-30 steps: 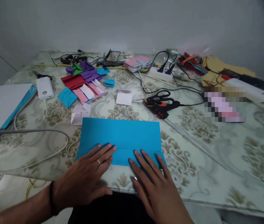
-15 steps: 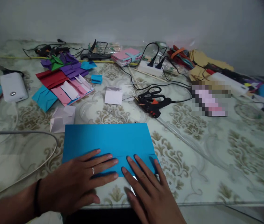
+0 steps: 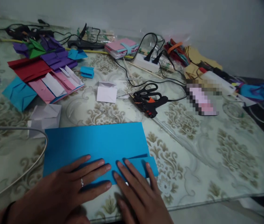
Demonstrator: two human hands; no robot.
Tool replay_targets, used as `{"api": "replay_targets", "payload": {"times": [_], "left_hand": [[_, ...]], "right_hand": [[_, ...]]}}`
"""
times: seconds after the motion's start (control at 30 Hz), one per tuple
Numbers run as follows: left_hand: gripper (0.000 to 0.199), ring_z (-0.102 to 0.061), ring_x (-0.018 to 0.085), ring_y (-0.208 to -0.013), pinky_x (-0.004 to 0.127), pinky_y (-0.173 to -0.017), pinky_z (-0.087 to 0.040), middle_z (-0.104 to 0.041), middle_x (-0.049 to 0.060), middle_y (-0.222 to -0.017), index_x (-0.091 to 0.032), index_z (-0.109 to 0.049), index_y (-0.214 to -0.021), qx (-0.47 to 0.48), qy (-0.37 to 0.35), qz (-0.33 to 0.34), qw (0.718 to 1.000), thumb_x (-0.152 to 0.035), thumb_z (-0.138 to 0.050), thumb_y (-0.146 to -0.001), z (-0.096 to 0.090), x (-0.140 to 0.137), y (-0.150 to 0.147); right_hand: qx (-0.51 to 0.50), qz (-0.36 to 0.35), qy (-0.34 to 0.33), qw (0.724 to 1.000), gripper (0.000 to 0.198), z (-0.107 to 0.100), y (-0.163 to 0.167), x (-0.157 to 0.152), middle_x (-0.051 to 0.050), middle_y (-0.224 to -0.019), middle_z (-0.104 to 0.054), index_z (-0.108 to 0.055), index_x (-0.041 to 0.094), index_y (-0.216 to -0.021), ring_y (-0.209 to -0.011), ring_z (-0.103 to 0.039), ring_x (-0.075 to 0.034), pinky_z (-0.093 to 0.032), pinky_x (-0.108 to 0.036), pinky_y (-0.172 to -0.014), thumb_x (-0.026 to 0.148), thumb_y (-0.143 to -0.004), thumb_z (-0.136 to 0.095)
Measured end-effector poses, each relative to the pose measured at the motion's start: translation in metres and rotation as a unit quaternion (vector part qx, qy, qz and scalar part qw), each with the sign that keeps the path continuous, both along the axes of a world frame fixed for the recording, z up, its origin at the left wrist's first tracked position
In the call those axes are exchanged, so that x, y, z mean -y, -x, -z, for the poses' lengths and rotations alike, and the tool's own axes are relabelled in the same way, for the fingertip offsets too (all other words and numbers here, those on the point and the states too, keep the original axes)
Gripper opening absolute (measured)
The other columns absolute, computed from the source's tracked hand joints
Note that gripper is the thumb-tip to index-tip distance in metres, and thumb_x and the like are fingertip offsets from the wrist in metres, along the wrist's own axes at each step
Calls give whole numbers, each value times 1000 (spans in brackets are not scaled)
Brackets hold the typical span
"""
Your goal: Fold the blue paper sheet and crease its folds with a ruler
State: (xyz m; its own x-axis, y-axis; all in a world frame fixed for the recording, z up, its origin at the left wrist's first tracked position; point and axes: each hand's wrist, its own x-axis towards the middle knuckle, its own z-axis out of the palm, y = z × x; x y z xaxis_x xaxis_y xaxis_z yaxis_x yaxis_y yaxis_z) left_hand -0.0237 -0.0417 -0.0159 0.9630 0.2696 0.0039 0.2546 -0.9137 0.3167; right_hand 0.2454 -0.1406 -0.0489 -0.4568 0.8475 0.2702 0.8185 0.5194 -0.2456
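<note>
A sheet of blue paper lies flat on the patterned table near its front edge. Along its near side runs a narrow folded strip, slightly raised at the right end. My left hand, with a ring on one finger, rests flat on the sheet's lower left and middle, fingers spread. On the folded strip at the lower right lie the fingertips of my right hand, also spread. A folded white paper touches or nearly touches the sheet's far left corner.
Beyond the sheet are a black glue gun, black-handled scissors and a small white folded paper. Coloured folded papers lie at left. A power strip with cords stands at the back. A pale cable curves in from the left.
The view has shifted, so the table's things sit further left and tilted. Both hands stay spread on the blue paper. The folded strip's right end now looks more lifted, with a gap showing.
</note>
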Motion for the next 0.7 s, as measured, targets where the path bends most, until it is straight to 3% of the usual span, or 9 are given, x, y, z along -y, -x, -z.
{"api": "replay_targets", "payload": {"times": [0.1,0.23,0.4,0.53,0.7], "left_hand": [[79,-39,25,-152,39,-125,-32,-28,3,-171,-27,-34,-162,-1,-6,1,1000,-50,-69,-94,1,0,1],[76,-36,23,-153,39,-125,-32,-29,1,-171,-28,-33,-162,0,-6,4,1000,-48,-65,-97,-5,-5,1],[61,-35,21,-153,37,-129,-25,-38,0,-167,-24,-43,-158,-21,-11,20,1000,-36,-58,-100,-7,-11,-4],[59,-30,21,-156,40,-132,-17,-36,1,-168,-22,-39,-160,-13,0,39,999,-29,-51,-103,1,-10,-9],[53,-31,18,-155,36,-131,-22,-42,-1,-164,-23,-43,-158,19,23,56,998,-31,-46,-106,3,-14,-12]], "right_hand": [[-49,41,36,997,46,-7,-28,-9,-12,-162,-43,-55,13,-145,-152,-36,-26,-19,-47,-129,14,-99,-54],[-90,54,63,992,38,-12,-55,-22,-10,-156,-45,-59,19,-140,-141,-46,-25,-43,-43,-114,18,-103,-54],[-90,34,68,993,34,-11,-58,-29,-11,-150,-48,-62,20,-136,-132,-49,-27,-46,-44,-106,17,-103,-55],[-80,36,71,994,34,-11,-55,-30,-12,-148,-48,-63,19,-136,-129,-49,-28,-44,-44,-105,16,-103,-54],[-83,38,74,993,37,-10,-56,-30,-12,-149,-47,-62,19,-138,-129,-49,-29,-44,-45,-105,14,-102,-54]]}}
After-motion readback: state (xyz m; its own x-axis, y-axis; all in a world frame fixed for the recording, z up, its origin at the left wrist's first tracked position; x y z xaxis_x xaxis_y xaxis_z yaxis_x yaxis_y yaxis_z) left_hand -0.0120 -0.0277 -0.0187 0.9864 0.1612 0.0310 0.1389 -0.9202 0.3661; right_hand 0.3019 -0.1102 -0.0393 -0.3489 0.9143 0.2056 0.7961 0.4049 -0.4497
